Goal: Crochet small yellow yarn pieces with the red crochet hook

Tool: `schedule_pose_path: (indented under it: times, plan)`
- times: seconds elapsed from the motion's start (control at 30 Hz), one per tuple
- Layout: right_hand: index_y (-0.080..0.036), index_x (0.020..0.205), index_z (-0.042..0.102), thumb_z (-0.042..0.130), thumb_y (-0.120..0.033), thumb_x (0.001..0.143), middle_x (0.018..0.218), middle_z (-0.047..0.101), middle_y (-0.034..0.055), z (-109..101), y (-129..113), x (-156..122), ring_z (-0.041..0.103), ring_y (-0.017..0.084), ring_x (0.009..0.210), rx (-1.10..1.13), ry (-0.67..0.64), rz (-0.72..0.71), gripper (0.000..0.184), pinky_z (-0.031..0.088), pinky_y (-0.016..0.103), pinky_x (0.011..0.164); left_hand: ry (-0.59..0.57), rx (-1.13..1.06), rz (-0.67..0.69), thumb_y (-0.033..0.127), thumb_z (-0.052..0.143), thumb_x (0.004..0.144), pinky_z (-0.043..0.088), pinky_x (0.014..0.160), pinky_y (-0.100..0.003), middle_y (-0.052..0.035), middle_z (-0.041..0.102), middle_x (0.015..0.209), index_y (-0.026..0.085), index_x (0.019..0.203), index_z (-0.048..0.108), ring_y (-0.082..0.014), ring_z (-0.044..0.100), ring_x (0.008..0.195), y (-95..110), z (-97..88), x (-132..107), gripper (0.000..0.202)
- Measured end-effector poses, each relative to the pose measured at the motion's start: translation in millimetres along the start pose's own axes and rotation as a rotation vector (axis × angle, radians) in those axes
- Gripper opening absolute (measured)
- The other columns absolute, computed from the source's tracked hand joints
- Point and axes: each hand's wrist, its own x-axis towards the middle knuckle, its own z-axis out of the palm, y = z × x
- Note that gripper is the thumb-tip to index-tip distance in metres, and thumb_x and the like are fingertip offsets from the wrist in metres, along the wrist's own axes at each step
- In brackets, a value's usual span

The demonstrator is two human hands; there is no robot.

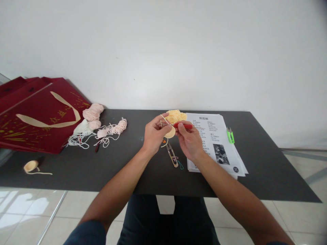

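Observation:
My left hand (156,132) pinches a small round cream crochet piece (169,132), with a strand of yarn looped over its raised finger. In my right hand (188,137) is a crochet hook (184,126) with a red handle, its thin shaft pointing left to the edge of the piece. Both hands are close together above the table. Behind them lies a ball of yellow yarn (176,116). A short yarn tail hangs below the piece. Thread snips (172,156) rest on the table just under the hands, beside small coloured loops.
Printed pattern sheets (208,136) lie at right, with green-handled snips (230,135) on their edge. Dark red gift bags (38,115) stand at left beside pink yarn (93,111) and loose white yarn (82,132). A cream crocheted cup shape (31,166) sits near the left front edge.

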Motion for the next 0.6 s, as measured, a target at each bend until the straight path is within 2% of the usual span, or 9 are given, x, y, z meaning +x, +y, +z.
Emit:
schedule_pose_path:
  times: [0.37, 0.6]
  plan:
    - [-0.024, 0.086, 0.077, 0.089, -0.037, 0.077, 0.085, 0.075, -0.0021, 1.6, 0.1, -2.0, 0.064, 0.01, 0.073, -0.036, 0.02, -0.014, 0.019, 0.055, 0.026, 0.069, 0.012, 0.035, -0.041, 0.016, 0.083, 0.066, 0.053, 0.064, -0.024, 0.0014, 0.072, 0.081, 0.015, 0.119, 0.073, -0.0106, 0.064, 0.066, 3.6, 2.9, -2.5, 0.054]
    - [-0.025, 0.087, 0.078, 0.087, -0.039, 0.079, 0.086, 0.075, -0.0009, 3.0, -0.2, -3.3, 0.064, 0.012, 0.075, -0.093, 0.024, -0.073, 0.019, 0.055, 0.029, 0.071, 0.003, 0.02, 0.008, 0.017, 0.083, 0.07, 0.05, 0.066, -0.023, 0.002, 0.072, 0.083, 0.019, 0.126, 0.072, -0.0091, 0.062, 0.068, 0.2, 2.2, -2.3, 0.058]
